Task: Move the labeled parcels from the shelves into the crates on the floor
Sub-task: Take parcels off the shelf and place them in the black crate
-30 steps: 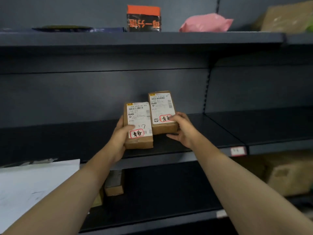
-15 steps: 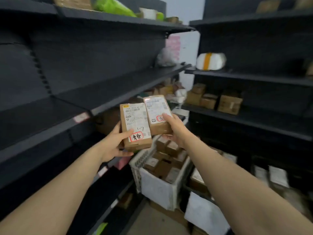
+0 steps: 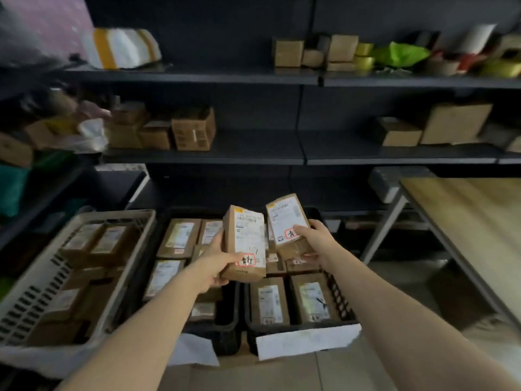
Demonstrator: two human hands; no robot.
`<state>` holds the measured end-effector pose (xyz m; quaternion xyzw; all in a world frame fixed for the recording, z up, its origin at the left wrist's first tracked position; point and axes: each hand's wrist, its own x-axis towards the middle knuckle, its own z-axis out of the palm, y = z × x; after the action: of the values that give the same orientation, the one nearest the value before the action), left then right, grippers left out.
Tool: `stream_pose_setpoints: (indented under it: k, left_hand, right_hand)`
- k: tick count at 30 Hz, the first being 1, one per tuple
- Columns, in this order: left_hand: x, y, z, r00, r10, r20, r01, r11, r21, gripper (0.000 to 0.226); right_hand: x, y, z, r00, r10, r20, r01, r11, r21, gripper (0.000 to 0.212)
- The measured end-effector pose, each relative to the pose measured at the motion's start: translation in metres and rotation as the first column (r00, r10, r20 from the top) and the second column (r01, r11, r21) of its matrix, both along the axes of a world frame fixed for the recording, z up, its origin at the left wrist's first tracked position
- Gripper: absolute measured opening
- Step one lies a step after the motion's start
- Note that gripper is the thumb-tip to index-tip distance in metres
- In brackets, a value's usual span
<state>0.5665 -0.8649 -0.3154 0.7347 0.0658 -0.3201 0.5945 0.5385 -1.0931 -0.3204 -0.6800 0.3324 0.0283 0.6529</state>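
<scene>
We held two labelled parcels in the air above the crates on the floor. Our left grip (image 3: pixel 215 263) was clamped on the left parcel (image 3: pixel 245 235) near its lower end, with the thumb across the front beside a red-ringed handwritten mark and the fingers behind. Our right grip (image 3: pixel 313 238) was clamped on the right parcel (image 3: pixel 286 217) in the same way, thumb on the front next to a red-ringed mark.

Both parcels stood nearly upright with their white labels facing us. The right one sat a little higher and leaned to the right. They were just beside each other, but we could not tell whether they touched.

Below them sat the middle black crate (image 3: pixel 225 341) and the right black crate (image 3: pixel 342 303), both filled with brown parcels lying label-up. A white sheet (image 3: pixel 304 344) hung on the front of the right black crate. To the left, a pale crate (image 3: pixel 28 300) also held parcels.

Behind the crates, the dark shelves (image 3: pixel 225 158) carried cardboard boxes (image 3: pixel 193 131) and a green bag (image 3: pixel 400 53). A wooden bench (image 3: pixel 473 221) stood on the right.
</scene>
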Motion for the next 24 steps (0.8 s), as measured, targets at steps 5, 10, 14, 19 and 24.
stream_pose_setpoints:
  k: [5,10,14,19,24]
  left_hand:
    - [0.019,-0.066,-0.062,0.993,-0.038,-0.113,0.052,0.99,0.129,0.073]
    - [0.052,-0.103,-0.127,0.976,-0.006,-0.217,0.046,0.982,0.182,0.073]
    - [0.085,-0.126,-0.172,0.961,-0.041,-0.272,0.095,0.978,0.187,0.073]
    - [0.106,-0.152,-0.214,0.951,-0.101,-0.292,0.163,0.967,0.196,0.063]
    - [0.111,-0.163,-0.254,0.948,-0.054,-0.313,0.113,0.978,0.174,0.065]
  right_hand:
    - [-0.001,-0.069,-0.065,0.977,-0.108,-0.186,0.103,0.994,-0.037,0.057]
    - [0.019,-0.093,-0.138,0.933,-0.123,-0.338,0.108,0.992,-0.064,0.06]
    - [0.042,-0.104,-0.184,0.898,-0.156,-0.412,0.14,0.988,-0.068,0.061]
    - [0.073,-0.118,-0.232,0.886,-0.185,-0.426,0.159,0.983,-0.097,0.067]
    - [0.105,-0.13,-0.271,0.901,-0.213,-0.378,0.174,0.975,-0.136,0.065]
